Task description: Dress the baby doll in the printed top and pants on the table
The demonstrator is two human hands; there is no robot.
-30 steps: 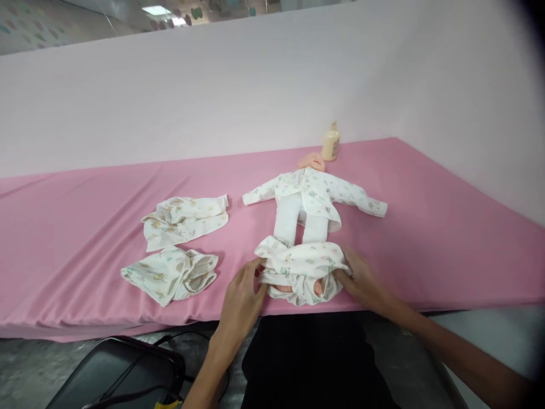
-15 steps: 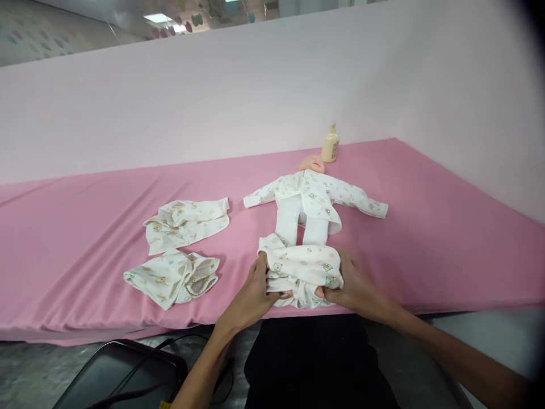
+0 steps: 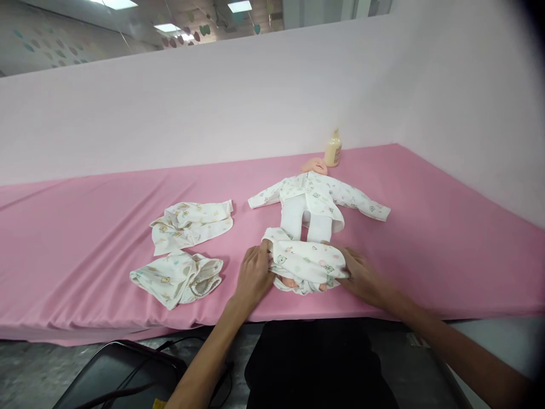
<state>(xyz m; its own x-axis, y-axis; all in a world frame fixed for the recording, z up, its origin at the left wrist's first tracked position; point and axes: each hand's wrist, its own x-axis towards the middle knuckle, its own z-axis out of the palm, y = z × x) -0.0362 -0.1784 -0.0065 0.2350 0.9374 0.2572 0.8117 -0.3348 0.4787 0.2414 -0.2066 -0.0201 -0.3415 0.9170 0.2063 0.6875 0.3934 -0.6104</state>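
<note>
Both arms reach forward over the near edge of the pink cloth worktop [image 3: 85, 238]. The left hand [image 3: 254, 274] and right hand [image 3: 361, 275] each pinch a side of the small white printed baby pants [image 3: 304, 262], bunched at the feet of the doll in white printed clothes [image 3: 313, 199].

Occlusions, head view
Pale plastic doll's feet [image 3: 293, 282] mostly under bunched white printed baby trousers [image 3: 305, 262]; small cream bottle's [image 3: 332, 149] label unreadable; dark chair [image 3: 114, 375] cropped at bottom edge.
</note>
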